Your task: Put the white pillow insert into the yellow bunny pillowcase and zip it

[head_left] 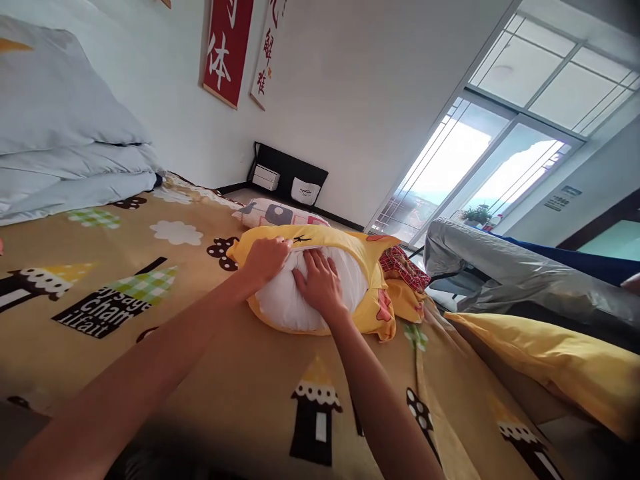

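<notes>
A yellow pillowcase (345, 236) lies on the bed with its mouth facing me, and a white pillow (285, 300) fills the opening. At the upper left rim of the mouth, my left hand (269, 257) is closed on the pillowcase's edge. My right hand (321, 280) rests on the white pillow inside the opening, its fingers stretched out and pressing into the fabric. Pinkish-red patches mark the right side of the pillowcase, where a loose corner sticks out.
Folded pale bedding (75, 133) is piled at the left. Behind the pillowcase lies a patterned pillow (280, 212), with red plaid cloth (404, 268) to its right. Another yellow pillow (560, 353) sits at the right. The bedsheet (235, 393) is tan with printed houses.
</notes>
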